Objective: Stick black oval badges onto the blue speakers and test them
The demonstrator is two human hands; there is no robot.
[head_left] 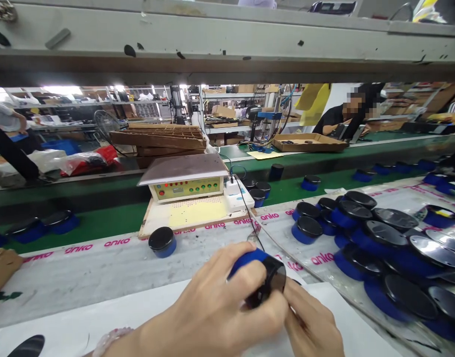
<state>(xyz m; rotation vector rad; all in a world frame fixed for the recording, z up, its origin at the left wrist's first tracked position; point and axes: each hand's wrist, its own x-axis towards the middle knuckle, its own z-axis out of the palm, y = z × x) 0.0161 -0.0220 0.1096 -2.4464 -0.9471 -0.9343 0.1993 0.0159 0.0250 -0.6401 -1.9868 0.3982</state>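
Observation:
My left hand (pixel 216 307) wraps around a small round blue speaker with a glossy black face (pixel 262 277), tilted on its side just above the white sheet (pixel 101 317). My right hand (pixel 311 325) meets it from below right, its fingertips pinched at the speaker's lower black edge. A thin black cable (pixel 250 218) runs from the speaker area back to the white adapter box (pixel 238 193) beside the beige tester (pixel 186 181). One more blue speaker (pixel 162 241) stands alone in front of the tester.
A heap of several blue and black speakers (pixel 379 248) covers the right of the bench. A green conveyor belt (pixel 101 223) runs across behind, carrying more speakers. A person in black (pixel 339 119) sits at the far side by a cardboard tray (pixel 307 143). A cardboard box (pixel 0 267) sits left.

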